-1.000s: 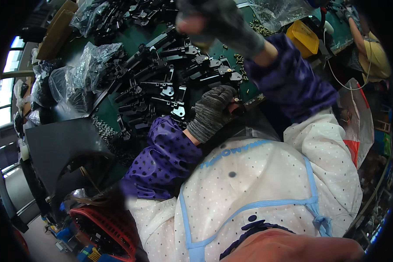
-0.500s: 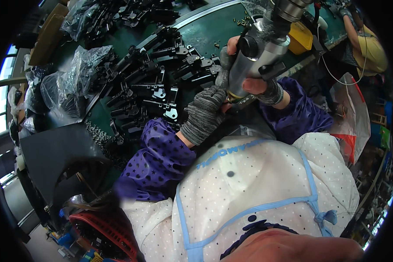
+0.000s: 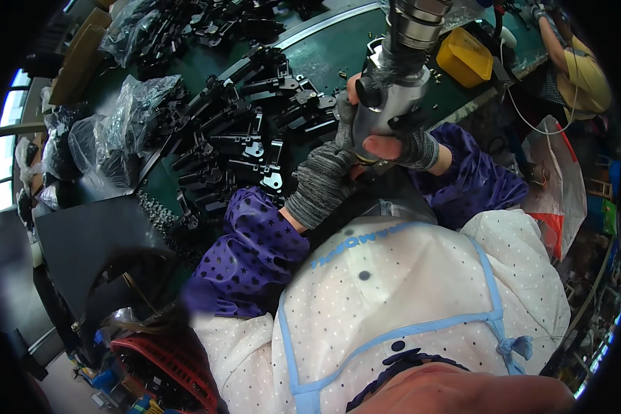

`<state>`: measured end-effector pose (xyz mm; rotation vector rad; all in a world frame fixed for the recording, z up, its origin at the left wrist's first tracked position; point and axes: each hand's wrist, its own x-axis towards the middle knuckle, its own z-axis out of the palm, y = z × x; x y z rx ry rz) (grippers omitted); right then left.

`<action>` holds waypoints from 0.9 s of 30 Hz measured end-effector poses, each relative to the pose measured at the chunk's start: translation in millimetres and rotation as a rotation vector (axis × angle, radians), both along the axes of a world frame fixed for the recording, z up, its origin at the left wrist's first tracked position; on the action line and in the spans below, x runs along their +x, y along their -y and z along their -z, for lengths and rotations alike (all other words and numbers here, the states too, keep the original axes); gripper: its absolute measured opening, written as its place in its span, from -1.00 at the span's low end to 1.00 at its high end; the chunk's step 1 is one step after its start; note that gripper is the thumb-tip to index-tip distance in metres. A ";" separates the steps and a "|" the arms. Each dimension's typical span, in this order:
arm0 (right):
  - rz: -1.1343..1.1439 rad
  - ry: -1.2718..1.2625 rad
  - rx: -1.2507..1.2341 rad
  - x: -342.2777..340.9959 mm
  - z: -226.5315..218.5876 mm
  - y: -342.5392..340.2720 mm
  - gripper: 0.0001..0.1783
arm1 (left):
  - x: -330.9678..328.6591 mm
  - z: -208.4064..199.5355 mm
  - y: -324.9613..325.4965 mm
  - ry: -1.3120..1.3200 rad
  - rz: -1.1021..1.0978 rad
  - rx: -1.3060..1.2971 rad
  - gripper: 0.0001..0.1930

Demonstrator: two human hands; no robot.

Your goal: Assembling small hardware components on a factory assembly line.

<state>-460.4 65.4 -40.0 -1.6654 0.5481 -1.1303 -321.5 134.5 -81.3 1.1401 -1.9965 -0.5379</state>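
Observation:
A silver pneumatic hand tool (image 3: 386,110) with a black knob stands tilted before me, its lower end between my hands. My right hand (image 3: 417,148), in a grey fingerless glove, is wrapped round the tool body with the bare thumb across its near side. Against the tool's lower end, my left hand (image 3: 321,179) is closed, in a matching glove; what its fingers grip is hidden. Left of the hands lie many black metal brackets (image 3: 255,148) with shiny plated ends, in an overlapping heap on the green table (image 3: 324,55).
A yellow plastic tub (image 3: 466,58) sits right of the tool, with small brass-coloured pieces scattered nearby. Clear plastic bags (image 3: 107,145) and a cardboard piece (image 3: 79,58) are at left. A red basket (image 3: 162,366) stands low left. Another person's arm (image 3: 552,45) reaches in at far right.
The tool's upper part has swung left and now stands more upright, with my right hand moving slightly left along with it. More of the yellow tub shows. My left hand has hardly moved.

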 end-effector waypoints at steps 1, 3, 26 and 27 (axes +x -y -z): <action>-0.002 0.008 0.006 -3.8 3.4 2.4 -0.42 | -2.5 7.3 4.9 -0.031 0.025 0.004 -0.88; -0.037 0.054 0.048 1.9 -5.4 3.6 -0.41 | 0.3 6.1 4.9 -0.014 0.022 0.023 -0.87; 0.388 -0.518 0.119 -138.0 -30.3 56.9 -0.45 | 319.1 -2.7 87.9 0.746 -0.381 0.037 -0.71; 0.454 -0.617 0.122 -142.5 -28.6 52.3 -0.49 | 334.9 0.5 83.4 0.892 -0.223 -0.204 -0.69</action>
